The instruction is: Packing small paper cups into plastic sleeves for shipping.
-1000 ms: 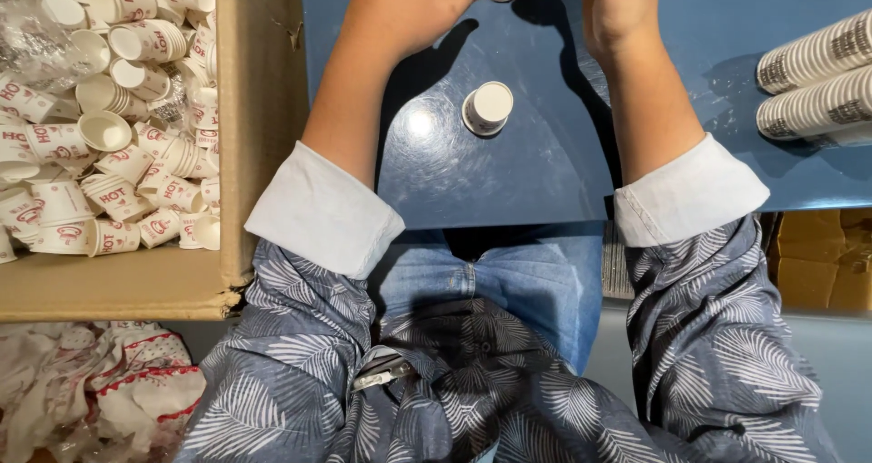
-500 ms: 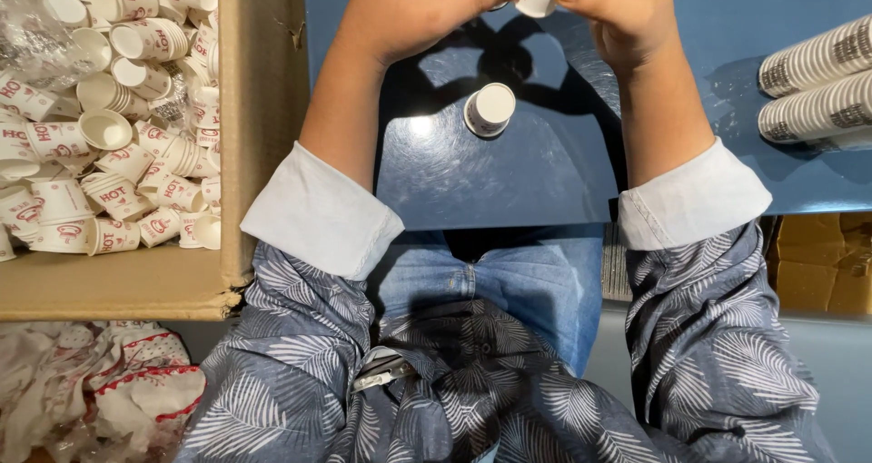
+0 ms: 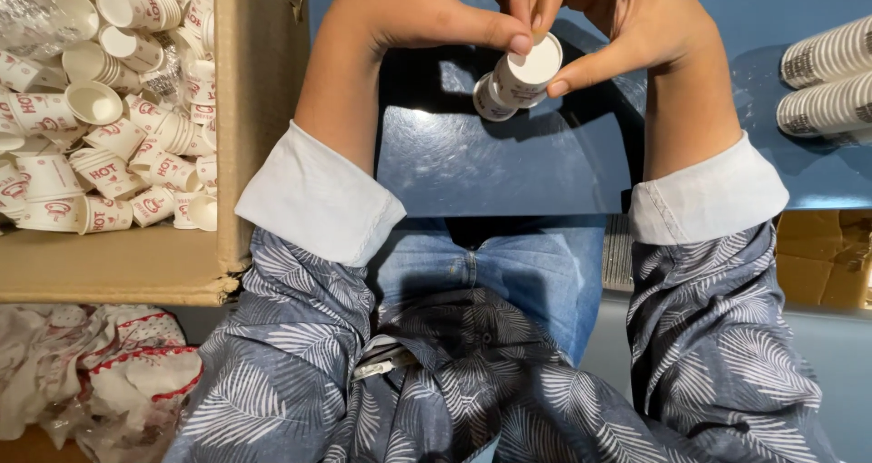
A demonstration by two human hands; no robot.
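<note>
Blue table [image 3: 509,168] fills the middle, cardboard box [image 3: 263,82] of loose cups at 9 o'clock, stacked cups [image 3: 828,77] at 3. Left hand [image 3: 413,14] & right hand [image 3: 636,18] both pinch one small paper cup [image 3: 520,80] at 12, just above the tabletop, base toward cam. Best w/ light fingertip grip, no crushing the rim.

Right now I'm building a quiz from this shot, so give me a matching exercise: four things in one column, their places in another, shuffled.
Things:
1. cardboard box
2. small white cup
3. stacked cups lying on their sides
4. crumpled plastic wrappers

Places:
A. far right on the blue table
B. lower left, below the box
C. pinched between the left hand and right hand
D. left of the table, full of loose cups

Pairs: 1-D, 2-C, 3-A, 4-B
</note>
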